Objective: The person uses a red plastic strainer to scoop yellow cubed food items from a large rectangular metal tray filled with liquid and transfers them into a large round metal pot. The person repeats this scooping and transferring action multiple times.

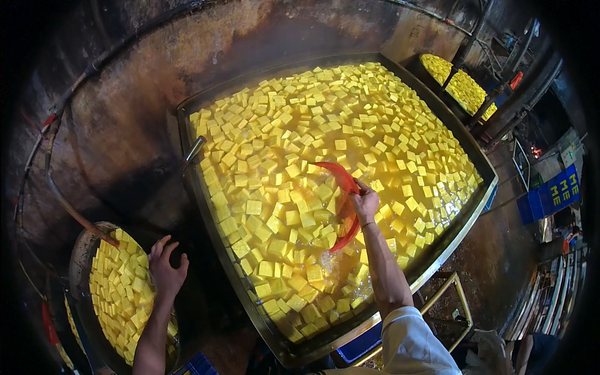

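My right hand (365, 203) grips the rim of a red plastic basket or strainer (344, 232), tilted and partly sunk in cloudy yellow liquid. Around it float many yellow tofu-like cubes (253, 207), filling a large square metal vat (478, 203). Bubbles stir the surface beside the basket's near edge. My left hand (167, 267) is empty, its fingers loosely bent and thumb apart. It hovers by a round tub (80, 269) heaped with the same kind of cubes, left of the vat. The basket's lower part is hidden under the liquid and cubes.
A brown hose (74, 212) runs down the stained wall to the round tub. At the vat's left edge a short metal pipe (195, 149) sticks up. Far right stand another container of yellow cubes (459, 84), blue crates (551, 195) and a yellowish metal frame (464, 303).
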Action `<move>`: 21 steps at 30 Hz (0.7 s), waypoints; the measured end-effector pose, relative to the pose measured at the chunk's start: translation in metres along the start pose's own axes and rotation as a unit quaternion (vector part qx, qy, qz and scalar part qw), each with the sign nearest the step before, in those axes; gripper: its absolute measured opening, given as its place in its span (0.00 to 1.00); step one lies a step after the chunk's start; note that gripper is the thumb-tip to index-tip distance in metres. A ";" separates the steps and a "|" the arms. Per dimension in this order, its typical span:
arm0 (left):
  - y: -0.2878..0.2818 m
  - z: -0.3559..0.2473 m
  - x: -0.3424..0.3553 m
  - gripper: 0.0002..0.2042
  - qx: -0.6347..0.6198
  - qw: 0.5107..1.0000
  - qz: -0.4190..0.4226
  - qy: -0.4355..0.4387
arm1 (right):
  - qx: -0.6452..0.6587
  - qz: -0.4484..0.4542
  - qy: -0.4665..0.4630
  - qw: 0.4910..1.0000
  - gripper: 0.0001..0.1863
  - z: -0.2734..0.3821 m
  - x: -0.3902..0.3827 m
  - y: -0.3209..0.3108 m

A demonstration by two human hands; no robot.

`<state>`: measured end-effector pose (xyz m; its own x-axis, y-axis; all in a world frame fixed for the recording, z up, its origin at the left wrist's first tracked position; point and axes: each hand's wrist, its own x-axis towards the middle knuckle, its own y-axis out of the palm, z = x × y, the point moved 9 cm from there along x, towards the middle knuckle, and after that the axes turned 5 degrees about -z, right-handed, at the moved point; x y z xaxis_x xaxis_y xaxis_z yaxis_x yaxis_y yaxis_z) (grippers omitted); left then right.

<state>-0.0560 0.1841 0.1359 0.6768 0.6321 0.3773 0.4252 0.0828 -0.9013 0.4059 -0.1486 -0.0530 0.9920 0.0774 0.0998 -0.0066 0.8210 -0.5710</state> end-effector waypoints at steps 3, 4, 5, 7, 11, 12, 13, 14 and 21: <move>0.000 0.000 0.000 0.14 -0.005 1.000 -0.010 0.018 | 0.064 -0.006 0.052 0.997 0.25 -0.016 0.004 0.000; 0.000 0.000 0.001 0.14 -0.003 1.000 -0.012 0.019 | 0.092 -0.014 0.064 0.994 0.25 -0.023 0.004 0.000; 0.000 0.000 0.002 0.14 -0.001 1.000 -0.015 0.019 | 0.121 -0.021 0.077 0.989 0.25 -0.029 0.002 0.001; 0.000 0.001 0.003 0.13 0.000 0.999 -0.027 0.022 | 0.142 -0.025 0.082 0.986 0.26 -0.042 0.001 0.006; -0.003 0.004 0.002 0.12 -0.004 0.999 -0.043 0.017 | 0.256 -0.033 0.128 0.958 0.28 -0.068 -0.010 0.008; -0.004 0.006 0.000 0.12 0.000 0.999 -0.036 0.005 | 0.290 -0.031 0.148 0.945 0.28 -0.070 -0.016 0.009; -0.004 0.007 0.001 0.11 -0.001 1.000 -0.030 -0.005 | 0.300 -0.041 0.150 0.941 0.28 -0.075 -0.018 0.005; -0.004 0.005 0.003 0.11 0.002 1.000 -0.030 -0.005 | 0.309 -0.055 0.152 0.937 0.29 -0.085 -0.017 0.000; -0.009 0.007 -0.005 0.12 0.038 0.999 -0.020 0.003 | 0.387 -0.069 0.205 0.896 0.31 -0.103 -0.043 -0.032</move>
<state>-0.0675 0.1859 0.1407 0.6636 0.6231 0.4141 0.4051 0.1661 -0.8991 0.3768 -0.2364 -0.1231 0.9518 -0.1389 -0.2734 0.1917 0.9654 0.1769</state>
